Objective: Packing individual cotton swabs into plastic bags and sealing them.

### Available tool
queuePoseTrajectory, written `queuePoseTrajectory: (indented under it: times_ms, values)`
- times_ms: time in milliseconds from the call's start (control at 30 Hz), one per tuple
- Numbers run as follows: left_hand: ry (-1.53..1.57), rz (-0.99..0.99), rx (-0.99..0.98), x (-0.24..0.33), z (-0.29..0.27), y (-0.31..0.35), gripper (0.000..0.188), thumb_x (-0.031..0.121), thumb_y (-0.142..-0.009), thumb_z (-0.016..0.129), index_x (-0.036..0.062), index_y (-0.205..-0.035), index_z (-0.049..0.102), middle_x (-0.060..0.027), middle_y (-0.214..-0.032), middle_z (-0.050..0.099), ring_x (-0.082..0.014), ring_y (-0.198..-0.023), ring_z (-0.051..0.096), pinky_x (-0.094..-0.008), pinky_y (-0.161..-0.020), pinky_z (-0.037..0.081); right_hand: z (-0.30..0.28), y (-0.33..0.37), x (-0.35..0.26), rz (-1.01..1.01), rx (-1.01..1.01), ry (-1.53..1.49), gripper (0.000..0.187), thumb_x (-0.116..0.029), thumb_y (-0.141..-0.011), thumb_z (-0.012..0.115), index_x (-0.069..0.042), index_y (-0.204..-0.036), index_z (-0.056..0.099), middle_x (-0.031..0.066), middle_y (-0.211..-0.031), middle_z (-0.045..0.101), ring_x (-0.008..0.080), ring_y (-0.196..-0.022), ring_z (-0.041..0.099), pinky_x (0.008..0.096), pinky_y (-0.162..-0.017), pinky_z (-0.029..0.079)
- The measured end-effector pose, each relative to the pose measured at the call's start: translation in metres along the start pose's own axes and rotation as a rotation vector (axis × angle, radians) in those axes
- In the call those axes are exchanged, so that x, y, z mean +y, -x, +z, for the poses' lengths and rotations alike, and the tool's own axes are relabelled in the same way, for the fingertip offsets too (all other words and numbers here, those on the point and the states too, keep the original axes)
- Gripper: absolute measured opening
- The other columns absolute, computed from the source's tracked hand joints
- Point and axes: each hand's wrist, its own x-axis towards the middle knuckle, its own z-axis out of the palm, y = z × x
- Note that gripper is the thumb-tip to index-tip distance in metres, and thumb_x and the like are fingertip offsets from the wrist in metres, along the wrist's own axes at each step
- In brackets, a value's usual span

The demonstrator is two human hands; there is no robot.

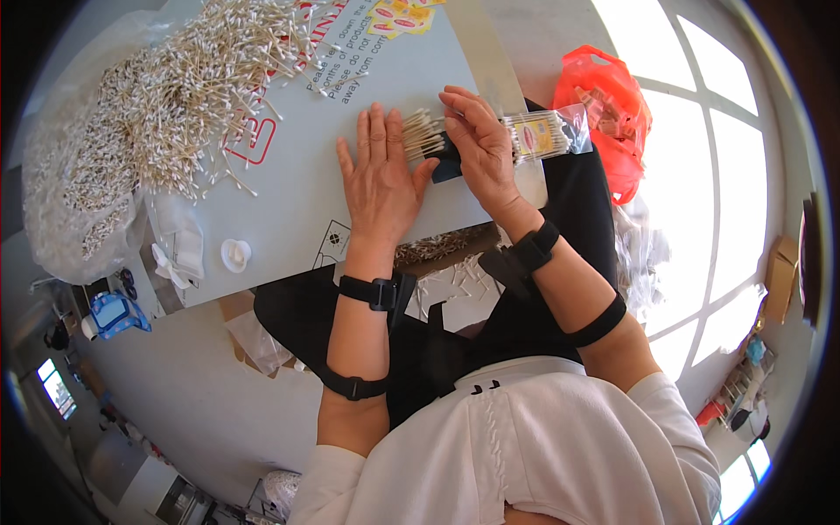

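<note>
My left hand (379, 179) lies flat on the pale board, fingers stretched out and held together. Its index finger and thumb border a small bunch of cotton swabs (423, 135). On the other side of that bunch is my right hand (484, 150), on edge with its fingers loosely bent and apart, gripping nothing visible. A dark blue piece (447, 161) sits between the two hands, partly hidden by the right one. Just right of my right hand, a clear packet of cotton swabs (535, 137) with a yellow label lies at the board's edge.
A large heap of loose cotton swabs (188, 96) spills from a clear bag at the left. Yellow labels (401, 16) lie at the far edge. A small white round tub (235, 255) stands near the front left. A red plastic bag (604, 122) hangs at the right.
</note>
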Motion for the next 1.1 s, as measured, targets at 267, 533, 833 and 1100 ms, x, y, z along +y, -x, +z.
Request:
queuePoseTrajectory:
  times_ms: [267,533,833,1100]
  values:
    - [0.014,-0.053,0.043,0.012,0.008,0.001,0.085,0.045,-0.085,0.068,-0.0048,-0.145,0.034,-0.0250,-0.153,0.032,-0.0371,-0.145,0.026,-0.0612,-0.114,0.018,-0.007,-0.026,0.002,-0.185,-0.155,0.576,0.024,-0.005,-0.080,0.067,-0.008,-0.104,0.071,0.0095,-0.108,0.062,0.0219,-0.094,0.061,0.0305,-0.082,0.050]
    - [0.043,-0.056,0.066,0.009,0.014,0.001,0.086,0.049,-0.087,0.064,-0.0062,-0.146,0.032,-0.0270,-0.153,0.030,-0.0389,-0.146,0.024,-0.0619,-0.114,0.017,-0.012,-0.044,-0.002,-0.434,-0.427,0.801,0.010,-0.008,-0.078,0.068,-0.006,-0.088,0.065,0.0078,-0.094,0.060,0.0297,-0.095,0.060,0.0408,-0.078,0.051]
    - [0.037,-0.062,0.088,0.009,0.017,0.001,0.083,0.050,-0.089,0.061,-0.0043,-0.146,0.033,-0.0270,-0.153,0.031,-0.0390,-0.145,0.025,-0.0616,-0.114,0.018,-0.005,-0.056,-0.002,-0.553,-0.479,0.982,0.010,0.000,-0.081,0.061,-0.004,-0.089,0.056,0.0115,-0.094,0.060,0.0331,-0.094,0.062,0.0411,-0.075,0.053]
    - [0.022,-0.061,0.088,0.009,0.018,0.001,0.081,0.051,-0.090,0.059,-0.0015,-0.147,0.034,-0.0255,-0.153,0.032,-0.0384,-0.145,0.026,-0.0611,-0.114,0.017,-0.004,-0.063,0.002,-0.397,-0.456,0.930,0.005,-0.008,-0.086,0.063,-0.007,-0.089,0.060,0.0090,-0.089,0.062,0.0335,-0.082,0.064,0.0417,-0.069,0.052]
